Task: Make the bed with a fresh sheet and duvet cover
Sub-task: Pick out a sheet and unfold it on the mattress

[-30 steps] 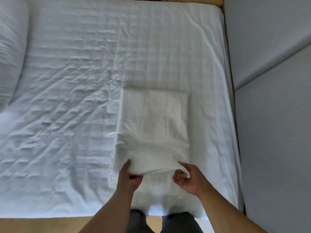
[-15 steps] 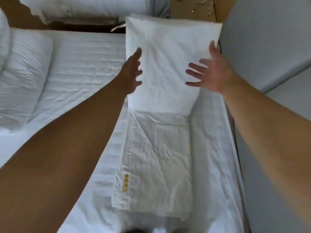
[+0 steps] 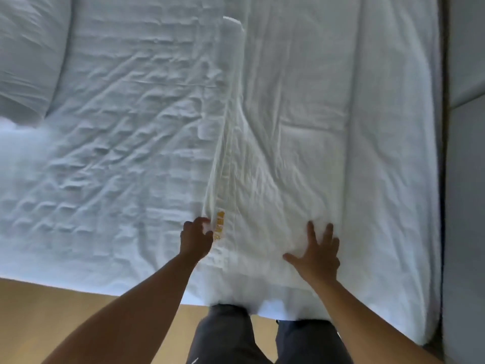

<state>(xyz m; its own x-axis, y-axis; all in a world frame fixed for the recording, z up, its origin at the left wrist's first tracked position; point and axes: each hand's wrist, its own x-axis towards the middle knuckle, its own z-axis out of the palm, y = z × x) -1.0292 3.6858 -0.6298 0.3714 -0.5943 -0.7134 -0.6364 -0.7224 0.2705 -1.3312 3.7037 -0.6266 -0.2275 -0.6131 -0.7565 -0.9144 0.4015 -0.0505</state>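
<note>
A white folded sheet lies unrolled in a long strip down the right half of the bed, from the far end to the near edge. A yellow label shows on its left fold near me. My left hand grips the layered left edge of the sheet beside that label, fingers curled into the cloth. My right hand lies flat on the sheet's near part with fingers spread.
A white pillow sits at the far left of the bed. A grey wall runs along the bed's right side. Wooden floor and my dark trousers show below the near bed edge.
The top fold of the sheet was flung away from me and now lies flat along the bed. Both hands came back from the far reach to the sheet's near end.
</note>
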